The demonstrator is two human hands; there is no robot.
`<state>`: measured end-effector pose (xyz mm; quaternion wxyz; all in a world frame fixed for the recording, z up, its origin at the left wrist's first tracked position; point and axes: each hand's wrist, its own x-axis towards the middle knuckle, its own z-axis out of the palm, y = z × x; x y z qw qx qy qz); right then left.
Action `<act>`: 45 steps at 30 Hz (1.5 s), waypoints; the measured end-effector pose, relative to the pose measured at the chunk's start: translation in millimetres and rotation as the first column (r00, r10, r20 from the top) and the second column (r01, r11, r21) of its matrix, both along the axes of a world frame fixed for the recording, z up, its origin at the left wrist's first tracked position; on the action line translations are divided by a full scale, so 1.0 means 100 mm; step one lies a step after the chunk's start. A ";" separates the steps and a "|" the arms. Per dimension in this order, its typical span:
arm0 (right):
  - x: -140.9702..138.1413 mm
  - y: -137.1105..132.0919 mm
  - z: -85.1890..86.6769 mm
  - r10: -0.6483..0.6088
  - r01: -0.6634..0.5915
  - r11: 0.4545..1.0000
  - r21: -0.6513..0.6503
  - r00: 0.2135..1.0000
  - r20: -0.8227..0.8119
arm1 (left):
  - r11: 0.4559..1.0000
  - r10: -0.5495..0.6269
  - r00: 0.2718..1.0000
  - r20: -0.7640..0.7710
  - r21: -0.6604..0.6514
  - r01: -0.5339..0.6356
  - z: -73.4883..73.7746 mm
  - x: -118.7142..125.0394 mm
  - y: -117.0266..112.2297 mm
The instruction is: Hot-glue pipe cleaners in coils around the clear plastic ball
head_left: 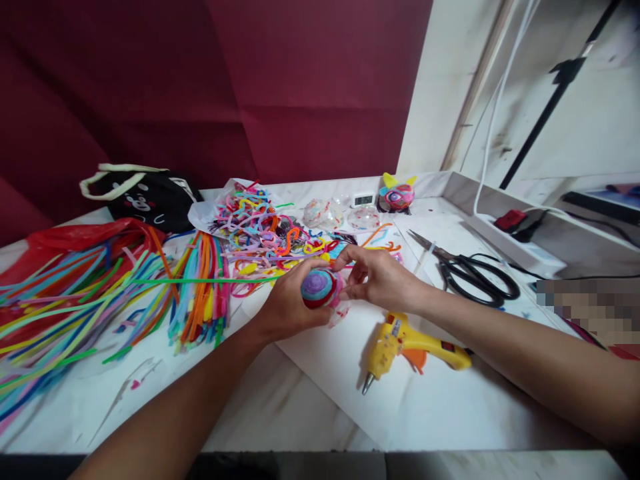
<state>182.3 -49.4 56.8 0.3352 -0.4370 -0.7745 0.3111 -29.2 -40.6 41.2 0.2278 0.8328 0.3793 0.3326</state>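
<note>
My left hand (291,303) is wrapped around a ball covered in coiled pipe cleaners (316,288), purple and blue at the centre with red and pink farther out. Against the ball's right side, my right hand (367,275) has its fingers bent in a pinch; whatever lies between the fingertips is too small to make out. Part of a clear plastic shell with red specks shows below the ball. Under my right forearm a yellow glue gun (400,347) lies on white paper (340,383), its nozzle toward the front edge.
Black-handled scissors (470,270) lie at the right. Loose pipe cleaners (50,313) and a bundle (200,287) spread over the left. Cut pieces (265,230) are heaped behind my hands. A finished-looking ball with yellow ears (397,193), a small clock (363,199) and a black bag (147,200) stand at the back.
</note>
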 end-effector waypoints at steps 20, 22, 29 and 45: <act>0.70 -0.82 -0.03 0.006 0.080 0.993 -0.092 0.724 0.689 | 0.982 0.125 0.981 0.150 -0.156 -0.101 0.09 -0.04 0.04; 0.73 -0.81 -0.06 0.030 0.080 0.989 -0.127 0.725 0.688 | 0.982 0.130 0.979 0.154 -0.158 -0.105 0.08 -0.05 0.05; 0.81 -0.83 -0.13 0.038 0.070 0.988 -0.139 0.759 0.650 | 0.984 0.160 0.981 0.106 -0.092 -0.151 0.06 -0.08 0.09; 0.96 -0.92 0.06 -0.094 0.130 0.977 -0.167 0.974 0.204 | 0.973 0.227 0.969 0.098 -0.055 -0.222 0.08 -0.12 0.13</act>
